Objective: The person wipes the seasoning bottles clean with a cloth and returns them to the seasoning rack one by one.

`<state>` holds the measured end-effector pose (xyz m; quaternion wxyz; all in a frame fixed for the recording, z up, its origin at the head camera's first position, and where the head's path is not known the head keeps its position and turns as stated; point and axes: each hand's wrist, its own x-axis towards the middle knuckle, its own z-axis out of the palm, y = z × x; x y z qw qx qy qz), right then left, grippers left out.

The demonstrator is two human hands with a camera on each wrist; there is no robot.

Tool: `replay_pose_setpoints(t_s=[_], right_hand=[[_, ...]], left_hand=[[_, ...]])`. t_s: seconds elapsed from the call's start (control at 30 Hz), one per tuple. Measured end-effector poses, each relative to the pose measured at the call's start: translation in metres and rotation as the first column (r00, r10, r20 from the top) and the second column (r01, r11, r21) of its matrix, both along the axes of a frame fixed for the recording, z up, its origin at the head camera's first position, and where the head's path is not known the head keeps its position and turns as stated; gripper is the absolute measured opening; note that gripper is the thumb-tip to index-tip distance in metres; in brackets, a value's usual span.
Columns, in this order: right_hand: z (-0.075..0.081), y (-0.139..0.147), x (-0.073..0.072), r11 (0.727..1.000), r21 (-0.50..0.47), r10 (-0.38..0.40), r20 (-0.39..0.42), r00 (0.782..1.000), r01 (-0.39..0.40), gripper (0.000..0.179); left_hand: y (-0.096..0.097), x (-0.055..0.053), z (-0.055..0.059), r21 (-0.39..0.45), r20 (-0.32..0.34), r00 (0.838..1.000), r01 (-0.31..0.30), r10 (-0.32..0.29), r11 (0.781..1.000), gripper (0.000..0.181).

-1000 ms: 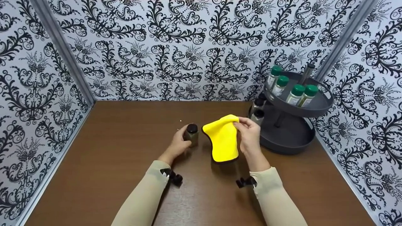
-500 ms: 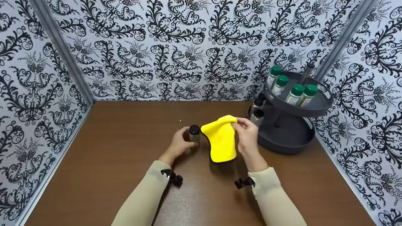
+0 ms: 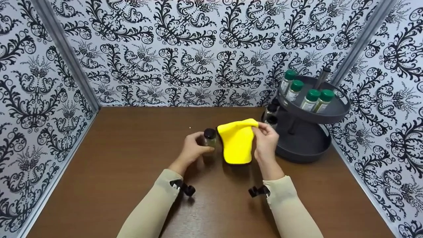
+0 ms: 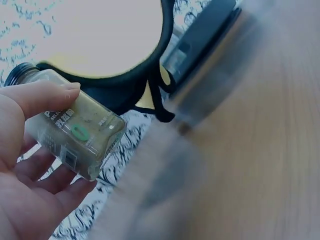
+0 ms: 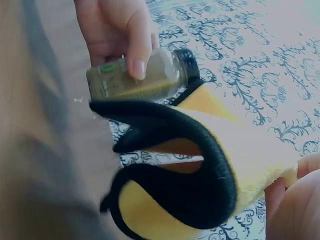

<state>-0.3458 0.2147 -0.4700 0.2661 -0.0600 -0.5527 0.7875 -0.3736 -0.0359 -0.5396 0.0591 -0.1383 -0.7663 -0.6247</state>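
Note:
My left hand (image 3: 193, 148) grips a small clear spice jar (image 4: 80, 125) with a black lid, its thumb across the label side. In the left wrist view the jar's greenish-brown contents and a green mark on the label show. My right hand (image 3: 267, 145) pinches the upper corner of a yellow cloth (image 3: 237, 142) with dark edging, which hangs down from the fingers. In the right wrist view the cloth's folded dark border (image 5: 215, 165) curls just beside the jar. Both hands are over the brown table (image 3: 138, 158).
At the right stands a dark two-tier round rack (image 3: 302, 152). Several green-capped jars (image 3: 310, 99) sit on its upper tier, and black-lidded jars (image 3: 271, 120) on the lower one. Patterned walls (image 3: 185, 66) enclose the table at the back and sides.
The left hand has carried the jar rightward, closer to the cloth. The right hand first shifted slightly left, then back right and a little up with the cloth.

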Motion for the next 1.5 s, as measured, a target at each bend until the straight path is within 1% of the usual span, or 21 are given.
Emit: replay_pose_setpoints(t_s=[0.1, 0.2, 0.3, 0.4, 0.47, 0.5, 0.57, 0.63, 0.7, 0.8, 0.83, 0.93, 1.03, 1.17, 1.23, 1.3, 1.43, 1.5], right_hand=[[0.003, -0.001, 0.0, 0.999, -0.025, -0.029, -0.043, 0.999, 0.028, 0.016], [0.003, -0.008, 0.002, 1.0, -0.002, -0.013, -0.071, 0.997, 0.013, 0.016], [0.002, -0.02, 0.008, 0.998, 0.052, 0.036, -0.104, 0.994, -0.031, 0.014], [-0.002, -0.032, 0.014, 0.986, 0.138, 0.112, -0.158, 0.981, -0.09, 0.014], [-0.004, -0.037, 0.019, 0.967, 0.219, 0.171, -0.183, 0.968, -0.129, 0.016], [-0.004, -0.039, 0.022, 0.953, 0.266, 0.199, -0.186, 0.962, -0.146, 0.018], [-0.004, -0.04, 0.026, 0.921, 0.35, 0.248, -0.179, 0.952, -0.174, 0.022], [-0.002, -0.039, 0.03, 0.886, 0.423, 0.28, -0.156, 0.947, -0.193, 0.029], [0.0, -0.038, 0.033, 0.854, 0.481, 0.291, -0.123, 0.949, -0.199, 0.034], [0.003, -0.036, 0.034, 0.819, 0.545, 0.272, -0.09, 0.958, -0.181, 0.037], [0.003, -0.036, 0.034, 0.812, 0.558, 0.262, -0.085, 0.961, -0.172, 0.036], [0.003, -0.037, 0.034, 0.804, 0.575, 0.241, -0.086, 0.967, -0.149, 0.03], [0.0, -0.04, 0.033, 0.794, 0.593, 0.235, -0.097, 0.967, -0.133, 0.025], [-0.006, -0.044, 0.033, 0.77, 0.626, 0.238, -0.103, 0.966, -0.123, 0.021], [-0.009, -0.046, 0.033, 0.76, 0.637, 0.245, -0.095, 0.965, -0.13, 0.019], [-0.012, -0.047, 0.033, 0.742, 0.654, 0.258, -0.081, 0.963, -0.145, 0.019], [-0.017, -0.05, 0.035, 0.705, 0.687, 0.283, -0.046, 0.958, -0.175, 0.019], [-0.02, -0.052, 0.037, 0.691, 0.695, 0.299, -0.028, 0.954, -0.196, 0.019]], left_hand=[[0.004, 0.006, 0.008, 0.029, -0.007, 0.999, 0.038, -0.038, 0.999, 0.051], [0.007, 0.012, 0.016, 0.038, -0.007, 0.997, 0.076, -0.076, 0.996, 0.049], [0.011, 0.018, 0.021, 0.03, -0.008, 0.994, 0.107, -0.107, 0.994, 0.048], [0.014, 0.022, 0.025, 0.016, -0.015, 0.99, 0.138, -0.138, 0.99, 0.044], [0.015, 0.023, 0.027, 0.006, -0.023, 0.989, 0.149, -0.149, 0.989, 0.042], [0.016, 0.024, 0.027, 0.002, -0.024, 0.988, 0.152, -0.152, 0.988, 0.041], [0.016, 0.025, 0.029, -0.006, -0.026, 0.988, 0.152, -0.152, 0.988, 0.041], [0.016, 0.026, 0.03, -0.008, -0.024, 0.988, 0.15, -0.15, 0.989, 0.043], [0.016, 0.027, 0.032, -0.008, -0.017, 0.989, 0.15, -0.15, 0.989, 0.044], [0.015, 0.028, 0.035, -0.004, -0.014, 0.988, 0.152, -0.152, 0.988, 0.045], [0.015, 0.028, 0.036, 0.0, -0.014, 0.988, 0.151, -0.151, 0.989, 0.045], [0.014, 0.03, 0.038, 0.018, -0.026, 0.989, 0.143, -0.143, 0.989, 0.044], [0.014, 0.032, 0.04, 0.055, -0.049, 0.989, 0.143, -0.14, 0.988, 0.042], [0.012, 0.033, 0.043, 0.111, -0.067, 0.989, 0.141, -0.135, 0.984, 0.038], [0.01, 0.033, 0.045, 0.144, -0.068, 0.99, 0.134, -0.125, 0.98, 0.037], [0.008, 0.033, 0.048, 0.168, -0.08, 0.991, 0.121, -0.109, 0.978, 0.037], [0.0, 0.033, 0.058, 0.183, -0.111, 0.991, 0.092, -0.072, 0.979, 0.04], [-0.004, 0.033, 0.062, 0.191, -0.12, 0.991, 0.08, -0.058, 0.978, 0.04]])
